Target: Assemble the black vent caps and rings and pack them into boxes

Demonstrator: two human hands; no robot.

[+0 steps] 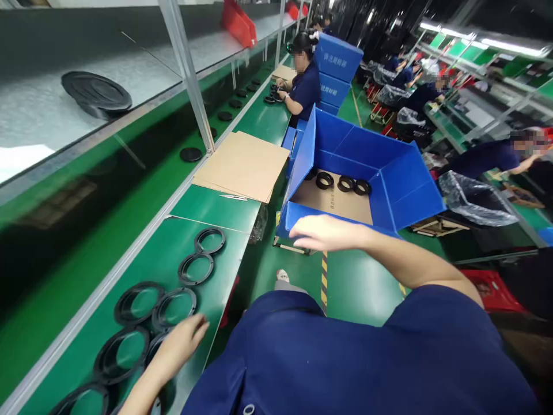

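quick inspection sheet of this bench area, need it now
surface: green workbench, shelf above it
job's things: black rings on the bench, more rings on a cardboard liner in a blue crate
clutter: loose cardboard sheets on the bench beside the crate
grips: left hand open by the bench rings, right hand open over the crate rim, nothing visibly held
cables: nothing seen
surroundings: co-worker further along the bench, stacked blue crates, more people working at benches to the right
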